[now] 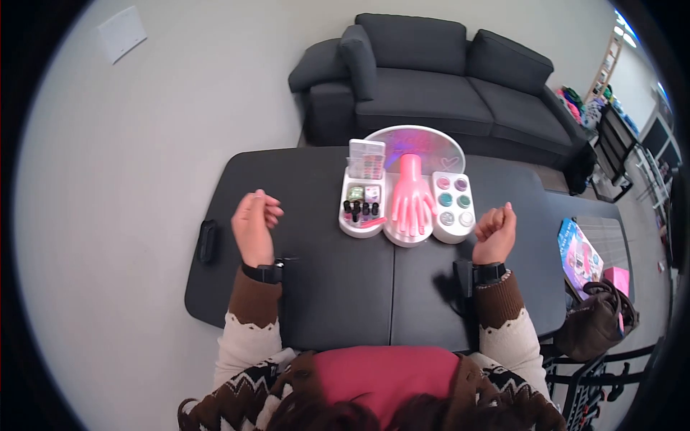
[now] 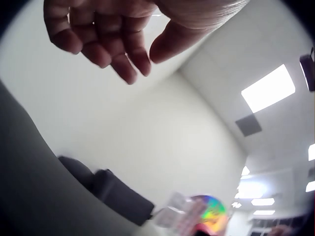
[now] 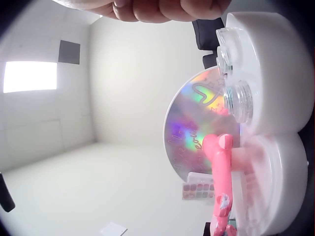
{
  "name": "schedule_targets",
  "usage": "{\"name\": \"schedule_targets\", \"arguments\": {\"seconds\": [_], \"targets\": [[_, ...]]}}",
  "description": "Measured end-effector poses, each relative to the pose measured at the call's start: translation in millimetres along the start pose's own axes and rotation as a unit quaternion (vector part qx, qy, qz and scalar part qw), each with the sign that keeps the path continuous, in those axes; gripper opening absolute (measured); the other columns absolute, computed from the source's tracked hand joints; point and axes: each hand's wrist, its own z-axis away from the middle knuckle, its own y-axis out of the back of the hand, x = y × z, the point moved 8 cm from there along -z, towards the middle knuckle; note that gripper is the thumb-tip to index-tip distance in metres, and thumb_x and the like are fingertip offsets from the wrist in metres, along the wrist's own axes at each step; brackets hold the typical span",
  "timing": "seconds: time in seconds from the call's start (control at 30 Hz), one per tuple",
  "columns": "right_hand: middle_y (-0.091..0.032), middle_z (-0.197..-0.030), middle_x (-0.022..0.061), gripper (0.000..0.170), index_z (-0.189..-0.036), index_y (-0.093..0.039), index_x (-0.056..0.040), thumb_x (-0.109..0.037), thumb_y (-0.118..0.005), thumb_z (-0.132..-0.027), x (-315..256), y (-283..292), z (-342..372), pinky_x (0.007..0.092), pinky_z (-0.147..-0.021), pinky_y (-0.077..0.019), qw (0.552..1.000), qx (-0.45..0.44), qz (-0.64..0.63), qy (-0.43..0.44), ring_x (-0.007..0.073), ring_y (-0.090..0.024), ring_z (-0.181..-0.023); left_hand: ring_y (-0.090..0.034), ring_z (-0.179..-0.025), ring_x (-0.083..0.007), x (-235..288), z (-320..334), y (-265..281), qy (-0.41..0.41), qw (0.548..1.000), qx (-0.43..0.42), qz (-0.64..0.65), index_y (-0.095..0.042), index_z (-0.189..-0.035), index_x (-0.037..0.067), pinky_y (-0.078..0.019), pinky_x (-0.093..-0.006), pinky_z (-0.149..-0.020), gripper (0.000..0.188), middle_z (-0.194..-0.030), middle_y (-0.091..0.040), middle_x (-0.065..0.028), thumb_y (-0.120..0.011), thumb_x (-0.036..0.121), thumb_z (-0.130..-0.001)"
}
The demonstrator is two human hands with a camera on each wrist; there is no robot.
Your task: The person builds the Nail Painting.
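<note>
My left hand is raised over the left part of the black table, fingers loosely bent and holding nothing. To the right, my right hand hovers beside the white nail-art stand, its fingers loosely curled with nothing between them. A pink model hand leans on the stand's middle, before a shiny iridescent backboard. Several black-capped nail polish bottles and a pink stick sit in its left section, below an upright clear case. Several glitter jars fill the right section.
A black padded table lies beneath everything. At the left edge is a black oblong object. A printed box, a pink box and a dark bag are at the right. Behind the table stands a grey sofa.
</note>
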Motion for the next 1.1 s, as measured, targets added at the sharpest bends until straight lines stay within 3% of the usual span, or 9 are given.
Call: {"name": "schedule_targets", "arguments": {"seconds": [0.1,0.17,0.33,0.47,0.77,0.83,0.93,1.03,1.1], "targets": [[-0.025,-0.062,-0.0042,0.052,-0.068,-0.029,-0.0178,-0.035,-0.049,-0.113,-0.9,-2.7,2.0,0.0315,-0.050,-0.0186,1.000,-0.012,-0.001,-0.009,0.0099,-0.022,-0.055,-0.063,-0.092,-0.0078,17.2,-10.9,69.8,-0.086,0.970,0.068,-0.217,-0.072,-0.109,0.003,-0.0488,-0.0267,-0.083,0.024,-0.102,-0.074,-0.0021,-0.068,0.026,-0.109],[-0.026,-0.063,-0.0041,0.051,-0.069,-0.030,-0.0178,-0.035,-0.049,-0.113,-0.6,-5.3,4.0,0.0311,-0.050,-0.0188,1.000,-0.017,-0.003,-0.018,0.0096,-0.022,-0.055,-0.068,-0.109,-0.0286,25.1,-11.9,107.8,-0.144,0.867,0.075,-0.471,-0.070,-0.124,0.002,-0.0528,-0.0412,-0.099,0.036,-0.120,-0.074,-0.0141,-0.079,0.026,-0.099],[-0.028,-0.063,-0.0042,0.051,-0.069,-0.032,-0.0170,-0.035,-0.049,-0.114,-4.5,-14.5,13.4,0.0299,-0.050,-0.0192,0.999,-0.025,0.004,-0.028,0.0086,-0.022,-0.056,-0.064,-0.126,-0.0410,-11.6,-4.5,169.3,-0.034,0.802,0.032,-0.596,-0.063,-0.138,0.004,-0.0504,-0.0493,-0.110,0.056,-0.132,-0.070,-0.0192,-0.085,0.025,-0.092],[-0.031,-0.063,-0.0039,0.052,-0.069,-0.034,-0.0158,-0.033,-0.047,-0.115,-9.5,-19.3,18.9,0.0291,-0.050,-0.0211,0.999,-0.044,0.012,-0.014,0.0081,-0.024,-0.055,-0.066,-0.126,-0.0388,-29.8,-6.8,180.5,-0.014,0.797,0.022,-0.603,-0.058,-0.145,0.006,-0.0525,-0.0477,-0.109,0.065,-0.132,-0.071,-0.0191,-0.088,0.018,-0.088],[-0.040,-0.066,-0.0007,0.051,-0.069,-0.040,-0.0101,-0.030,-0.042,-0.117,-42.6,-57.4,41.3,0.0283,-0.053,-0.0244,0.978,-0.175,0.089,0.066,0.0082,-0.030,-0.058,-0.062,-0.129,-0.0318,-15.4,-4.8,131.7,0.066,0.911,-0.039,-0.404,-0.042,-0.161,0.012,-0.0556,-0.0438,-0.106,0.082,-0.156,-0.054,-0.0190,-0.078,-0.002,-0.089],[-0.051,-0.074,0.0011,0.041,-0.077,-0.053,-0.0053,-0.022,-0.049,-0.114,-52.9,-77.2,52.7,0.0283,-0.062,-0.0349,0.950,-0.265,0.141,0.082,0.0094,-0.042,-0.066,-0.055,-0.134,-0.0271,14.3,5.0,81.7,0.015,0.973,-0.123,-0.195,-0.035,-0.167,0.014,-0.0507,-0.0416,-0.111,0.090,-0.157,-0.051,-0.0203,-0.077,-0.002,-0.089],[-0.070,-0.104,0.0059,0.012,-0.105,-0.071,0.0004,-0.011,-0.069,-0.103,-78.1,-123.3,87.8,0.0307,-0.083,-0.0511,0.886,-0.386,0.218,0.134,0.0137,-0.063,-0.095,-0.055,-0.138,-0.0293,94.3,25.4,1.6,-0.022,0.973,-0.215,-0.075,-0.025,-0.172,0.007,-0.0472,-0.0425,-0.116,0.098,-0.164,-0.044,-0.0224,-0.076,0.000,-0.089],[-0.059,-0.149,0.0173,0.070,-0.147,-0.057,-0.0006,-0.017,-0.090,-0.087,-113.9,-166.7,121.7,0.0380,-0.106,-0.0541,0.821,-0.481,0.238,0.192,0.0254,-0.063,-0.130,-0.061,-0.136,-0.0308,167.6,46.9,-58.2,-0.109,0.950,-0.289,0.038,-0.013,-0.174,0.008,-0.0562,-0.0382,-0.107,0.113,-0.164,-0.043,-0.0279,-0.078,-0.009,-0.082],[-0.046,-0.164,0.0284,0.112,-0.165,-0.035,0.0015,-0.028,-0.099,-0.079,-129.4,-178.1,131.8,0.0476,-0.115,-0.0519,0.812,-0.513,0.208,0.182,0.0352,-0.058,-0.143,-0.056,-0.145,-0.0355,200.3,59.7,-88.1,-0.163,0.917,-0.361,0.056,-0.003,-0.173,-0.001,-0.0561,-0.0450,-0.113,0.118,-0.170,-0.029,-0.0362,-0.085,0.008,-0.088]]}}
